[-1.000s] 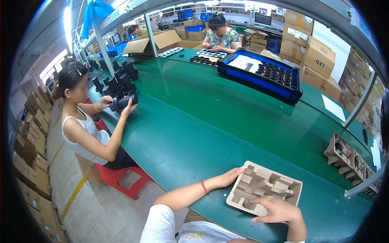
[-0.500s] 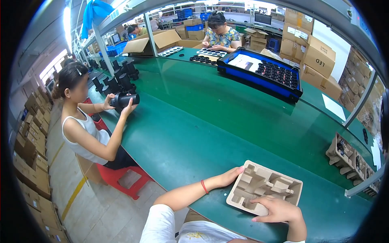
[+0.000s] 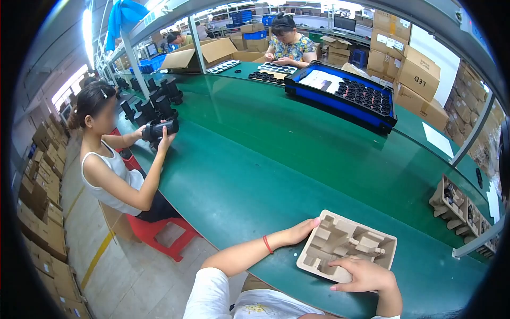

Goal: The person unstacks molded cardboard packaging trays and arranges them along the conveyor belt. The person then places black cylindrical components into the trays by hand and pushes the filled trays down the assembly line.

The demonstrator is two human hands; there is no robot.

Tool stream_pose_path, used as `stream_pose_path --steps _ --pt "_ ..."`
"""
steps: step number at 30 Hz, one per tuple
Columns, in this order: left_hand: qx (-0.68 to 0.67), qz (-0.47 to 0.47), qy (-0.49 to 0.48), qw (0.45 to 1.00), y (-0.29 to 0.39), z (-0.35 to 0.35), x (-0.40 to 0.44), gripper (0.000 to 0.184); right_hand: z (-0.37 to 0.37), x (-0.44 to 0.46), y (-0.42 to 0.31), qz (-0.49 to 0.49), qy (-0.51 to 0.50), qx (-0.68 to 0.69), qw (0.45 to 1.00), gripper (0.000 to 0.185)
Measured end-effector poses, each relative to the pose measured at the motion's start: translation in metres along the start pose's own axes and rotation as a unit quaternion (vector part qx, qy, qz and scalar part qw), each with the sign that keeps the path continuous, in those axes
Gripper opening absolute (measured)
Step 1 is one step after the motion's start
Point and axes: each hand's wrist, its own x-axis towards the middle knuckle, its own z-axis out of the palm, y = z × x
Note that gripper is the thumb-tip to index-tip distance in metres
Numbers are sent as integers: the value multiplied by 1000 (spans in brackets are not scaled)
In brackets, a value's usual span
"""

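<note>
A tan moulded-pulp tray (image 3: pixel 353 242) with shaped hollows lies slightly turned on the green bench near its front edge. My left hand (image 3: pixel 305 231) holds its left wall at the upper corner, the thumb on the rim and the other fingers mostly hidden. At the near side, my right hand (image 3: pixel 365 275) straddles the rim, fingers over the inside and thumb outside. No part sits in the tray's visible hollows.
At left, a seated co-worker (image 3: pixel 119 154) holds a black cylindrical part (image 3: pixel 161 129) near several similar ones. Across the bench stands a blue bin (image 3: pixel 340 101) of black rings; another person (image 3: pixel 289 48) works behind it. Filled pulp trays (image 3: pixel 451 202) are at right, beside a metal post (image 3: pixel 481 239).
My hands and the tray stay nearly still. The co-worker at left has shifted the black cylinder slightly up and to the left.
</note>
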Motion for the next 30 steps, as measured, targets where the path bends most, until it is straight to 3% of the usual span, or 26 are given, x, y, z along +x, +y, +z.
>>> stream_pose_path --steps 15,21,24,30 --pt "-14 2 6 1000 1 0 0 75 0 1 5 -6 4 -4 1000 69" --pt "4 -2 -6 1000 5 0 2 84 3 1 8 -28 26 2 999 69" --pt "-13 9 8 1000 -2 -2 3 74 1 1 8 -2 11 3 1000 69" --pt "-6 0 5 1000 5 1 1 74 0 1 7 -12 11 15 1000 69"
